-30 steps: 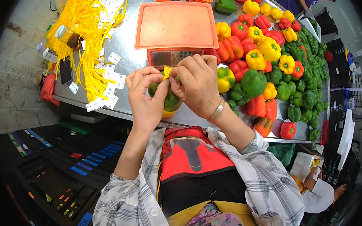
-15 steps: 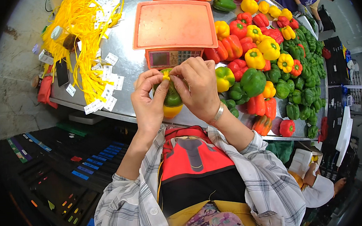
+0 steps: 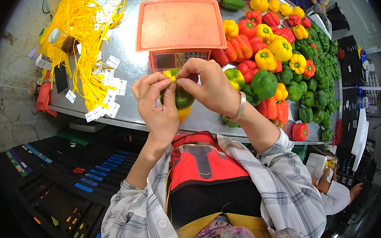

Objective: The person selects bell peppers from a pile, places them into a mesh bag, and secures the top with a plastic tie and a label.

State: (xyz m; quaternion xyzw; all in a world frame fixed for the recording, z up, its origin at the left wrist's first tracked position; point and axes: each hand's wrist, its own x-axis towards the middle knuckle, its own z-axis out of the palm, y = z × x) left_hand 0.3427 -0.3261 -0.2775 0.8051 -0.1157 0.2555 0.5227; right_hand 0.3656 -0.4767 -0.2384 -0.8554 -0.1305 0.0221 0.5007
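Between my hands hangs a yellow net bag [image 3: 170, 74], its neck gathered into a short yellow tuft at the top. Inside or just beneath it are a dark green bell pepper [image 3: 183, 97] and a yellow one [image 3: 185, 113], partly hidden by my fingers. My left hand [image 3: 156, 106] pinches the neck from the left between thumb and fingers. From the right, my right hand [image 3: 212, 87] pinches the same spot, thumb and forefinger close together. Both hands are over the near edge of the metal table [image 3: 128, 85], in front of the orange-topped scale [image 3: 179, 24].
Red, yellow and green bell peppers [image 3: 266, 59] are heaped on the right. At left lie yellow net strips [image 3: 86, 77] with white tags, a jar [image 3: 59, 37] and a phone [image 3: 61, 78]. Dark crates [image 3: 62, 185] stand below left. Two other people are on the right.
My right hand's wrist has swung outward to the right, and its fingers have drawn slightly apart from the tuft's tip. Both hands still pinch the net bag's neck. The whole view has shifted slightly.
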